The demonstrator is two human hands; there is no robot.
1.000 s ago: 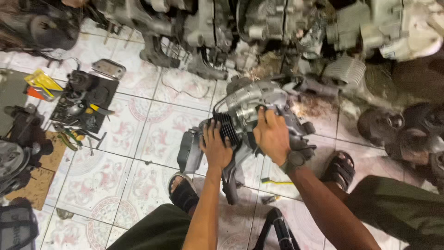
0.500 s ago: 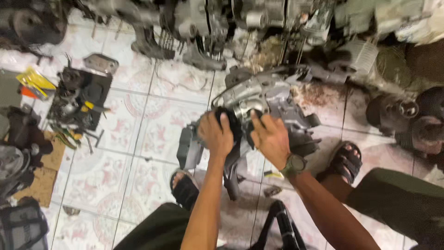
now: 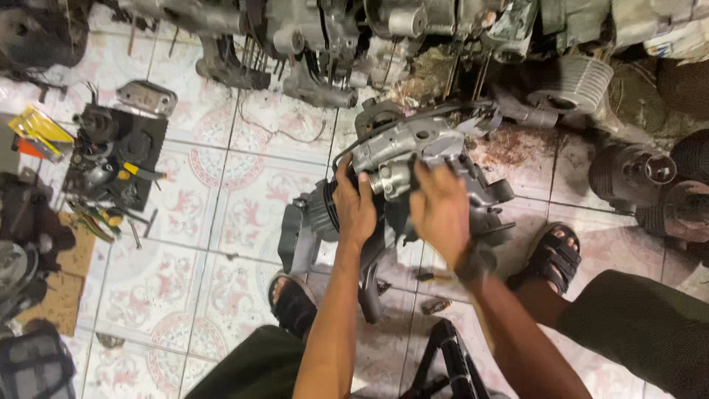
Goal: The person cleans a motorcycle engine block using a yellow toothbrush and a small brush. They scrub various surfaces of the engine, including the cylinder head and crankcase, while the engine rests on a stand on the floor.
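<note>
Grey cast metal is filling the middle of the frame: you are gripping a small engine [image 3: 413, 159] that is sitting on the patterned floor tiles [image 3: 244, 199], just above your knees. Your left hand [image 3: 356, 203] is curling over the dark finned part on the engine's left flank, fingers wrapped and thumb side up. Your right hand [image 3: 442, 210] is lying across the pale casing just to the right of it, fingers spread and pressing down (it is blurred, so the exact grip is hard to read); a wristwatch [image 3: 473, 262] is showing on that wrist. Your feet are resting in black sandals, the left sandal [image 3: 295, 303] below the engine and the right sandal [image 3: 554, 258] to its lower right. Along the top of the frame a row of other engine blocks [image 3: 332, 44] is crowding the wall side. At the left of the frame a black mat [image 3: 151, 148] is carrying loose parts and tools, well apart from your hands.
</note>
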